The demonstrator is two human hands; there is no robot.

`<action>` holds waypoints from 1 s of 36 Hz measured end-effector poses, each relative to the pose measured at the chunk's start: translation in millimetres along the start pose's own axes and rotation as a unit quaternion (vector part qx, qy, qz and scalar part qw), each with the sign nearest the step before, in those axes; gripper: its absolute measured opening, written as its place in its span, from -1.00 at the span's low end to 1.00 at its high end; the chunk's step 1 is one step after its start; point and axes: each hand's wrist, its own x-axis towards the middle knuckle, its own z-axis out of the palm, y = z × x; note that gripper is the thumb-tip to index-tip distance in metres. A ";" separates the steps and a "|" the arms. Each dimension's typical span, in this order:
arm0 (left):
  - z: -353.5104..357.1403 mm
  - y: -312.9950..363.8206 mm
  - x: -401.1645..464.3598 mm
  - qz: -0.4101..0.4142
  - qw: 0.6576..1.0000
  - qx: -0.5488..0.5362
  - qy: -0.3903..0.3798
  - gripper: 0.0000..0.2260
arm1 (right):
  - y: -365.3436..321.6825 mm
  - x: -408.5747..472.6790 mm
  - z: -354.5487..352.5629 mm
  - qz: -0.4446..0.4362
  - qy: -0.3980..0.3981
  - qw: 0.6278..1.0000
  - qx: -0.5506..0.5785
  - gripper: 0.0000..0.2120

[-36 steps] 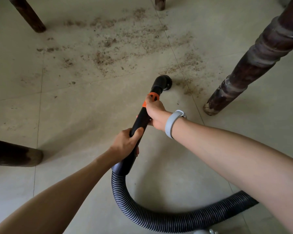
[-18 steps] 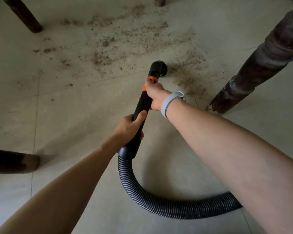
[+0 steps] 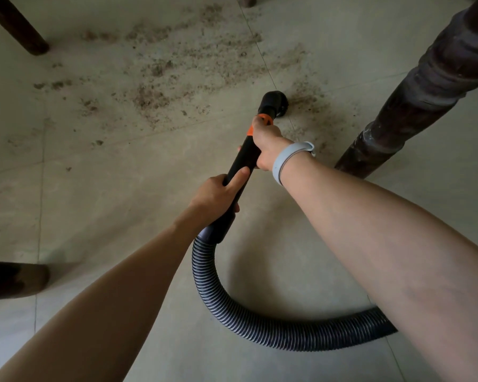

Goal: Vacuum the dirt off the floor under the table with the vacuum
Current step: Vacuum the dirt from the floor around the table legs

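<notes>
Since a second ago the vacuum nozzle [image 3: 273, 104] has pushed forward into the dirt [image 3: 155, 70]; left hand [image 3: 218, 195] and right hand [image 3: 265, 146] grip the wand; it may knock the worktop leg [image 3: 414, 97] just beside

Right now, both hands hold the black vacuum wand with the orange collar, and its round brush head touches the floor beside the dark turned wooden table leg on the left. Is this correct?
Not quite: in the head view, the dark turned wooden table leg beside the round brush head stands on the right. Both the left hand and right hand do hold the black vacuum wand.
</notes>
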 end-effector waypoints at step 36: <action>-11.2 -31.5 -49.1 0.027 0.994 0.025 -0.101 -0.52 | 48.3 -62.3 -13.8 0.086 -0.026 0.988 0.122 -0.68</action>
